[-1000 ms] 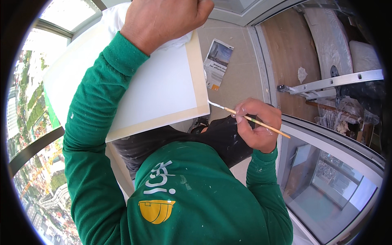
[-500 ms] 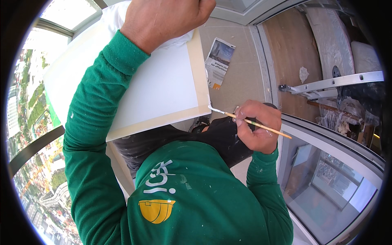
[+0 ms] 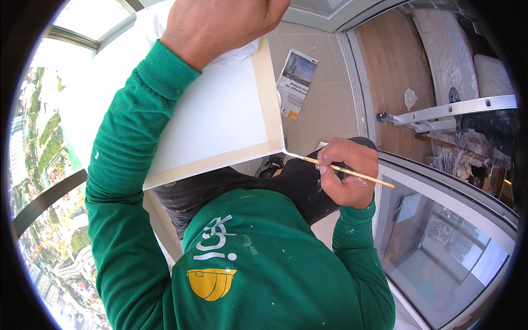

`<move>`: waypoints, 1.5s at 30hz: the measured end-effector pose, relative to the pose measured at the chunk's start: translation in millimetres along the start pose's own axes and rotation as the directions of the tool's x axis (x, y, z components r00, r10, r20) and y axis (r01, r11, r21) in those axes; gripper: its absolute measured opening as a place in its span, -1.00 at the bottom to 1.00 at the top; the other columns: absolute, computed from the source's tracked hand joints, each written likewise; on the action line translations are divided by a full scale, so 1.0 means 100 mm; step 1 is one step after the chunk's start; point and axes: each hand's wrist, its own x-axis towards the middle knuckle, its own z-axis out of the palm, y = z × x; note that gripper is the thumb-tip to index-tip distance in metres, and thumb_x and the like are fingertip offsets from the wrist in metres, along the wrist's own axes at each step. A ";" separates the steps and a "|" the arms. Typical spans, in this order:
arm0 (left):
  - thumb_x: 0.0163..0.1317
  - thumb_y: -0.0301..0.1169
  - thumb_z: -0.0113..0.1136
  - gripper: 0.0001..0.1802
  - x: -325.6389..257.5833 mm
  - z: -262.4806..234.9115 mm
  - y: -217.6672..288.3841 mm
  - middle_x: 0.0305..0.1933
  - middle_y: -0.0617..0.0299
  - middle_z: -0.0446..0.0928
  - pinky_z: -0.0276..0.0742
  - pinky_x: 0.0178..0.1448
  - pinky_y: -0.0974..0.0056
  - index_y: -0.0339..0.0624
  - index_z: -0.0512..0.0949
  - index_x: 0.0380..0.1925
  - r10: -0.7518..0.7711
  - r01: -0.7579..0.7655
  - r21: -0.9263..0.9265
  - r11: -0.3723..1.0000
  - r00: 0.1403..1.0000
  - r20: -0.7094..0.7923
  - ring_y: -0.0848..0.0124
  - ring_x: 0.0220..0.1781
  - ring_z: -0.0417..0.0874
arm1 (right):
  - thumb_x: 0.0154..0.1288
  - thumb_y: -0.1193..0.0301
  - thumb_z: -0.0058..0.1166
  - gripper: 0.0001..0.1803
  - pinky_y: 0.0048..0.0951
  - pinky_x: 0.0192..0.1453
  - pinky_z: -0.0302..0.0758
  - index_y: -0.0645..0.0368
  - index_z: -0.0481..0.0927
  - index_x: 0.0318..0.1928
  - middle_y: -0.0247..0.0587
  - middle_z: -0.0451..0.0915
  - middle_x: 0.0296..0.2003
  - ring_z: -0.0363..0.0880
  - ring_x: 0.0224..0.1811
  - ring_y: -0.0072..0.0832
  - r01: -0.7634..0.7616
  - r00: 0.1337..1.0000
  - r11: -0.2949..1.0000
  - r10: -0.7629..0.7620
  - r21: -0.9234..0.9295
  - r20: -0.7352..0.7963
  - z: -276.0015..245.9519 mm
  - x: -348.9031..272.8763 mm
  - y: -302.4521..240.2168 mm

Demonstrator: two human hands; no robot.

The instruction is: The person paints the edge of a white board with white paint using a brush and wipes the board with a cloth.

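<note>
My left hand [image 3: 220,25] is raised at the top of the view, closed on a crumpled white cloth [image 3: 242,52] that it presses against a white panel [image 3: 214,115]. Beige masking tape [image 3: 265,93] runs along the panel's right and lower edges. My right hand [image 3: 347,175] pinches a thin wooden paintbrush [image 3: 379,181] like a pen. The brush tip touches the taped lower right corner of the panel. Both arms are in green sleeves speckled with paint.
A printed leaflet [image 3: 297,82] lies on the beige tiled floor below. A metal ladder [image 3: 451,110] lies on the wooden floor beyond a sliding door track. Glass panes stand at the right [image 3: 440,247] and a window with a city view at the left [image 3: 44,126].
My right hand and the brush have dropped slightly, taking the tip down the taped right edge to the panel's lower corner. The left hand has stayed put.
</note>
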 end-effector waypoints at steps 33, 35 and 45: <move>0.26 -0.30 0.12 -0.54 0.03 0.03 0.04 -0.74 -0.16 0.48 0.58 -0.48 -0.04 -0.33 0.56 -0.78 -0.020 0.020 0.001 1.000 1.000 0.012 -0.08 -0.72 0.55 | -0.06 0.65 0.17 -0.85 -0.47 -0.40 0.55 0.25 0.57 -0.39 -0.16 0.62 -0.52 0.63 -0.54 -0.38 0.008 0.987 0.999 -0.001 0.044 -0.159 0.08 0.03 0.10; 0.25 -0.30 0.12 -0.54 0.02 0.03 0.03 -0.75 -0.16 0.47 0.57 -0.48 -0.04 -0.33 0.56 -0.78 -0.015 0.015 0.002 1.000 1.000 0.006 -0.08 -0.72 0.55 | -0.07 0.65 0.18 -0.85 -0.47 -0.40 0.55 0.25 0.58 -0.39 -0.16 0.62 -0.52 0.62 -0.54 -0.38 0.010 0.978 0.996 0.009 0.089 -0.209 0.11 0.00 0.10; 0.26 -0.30 0.12 -0.53 0.02 0.02 0.03 -0.75 -0.14 0.47 0.56 -0.51 -0.03 -0.32 0.54 -0.80 0.005 -0.005 0.013 1.000 1.000 -0.018 -0.06 -0.74 0.53 | -0.12 0.66 0.13 -0.81 -0.46 -0.44 0.50 0.24 0.57 -0.39 -0.20 0.57 -0.55 0.58 -0.58 -0.38 0.013 0.999 0.999 -0.011 0.052 -0.038 0.00 -0.07 0.06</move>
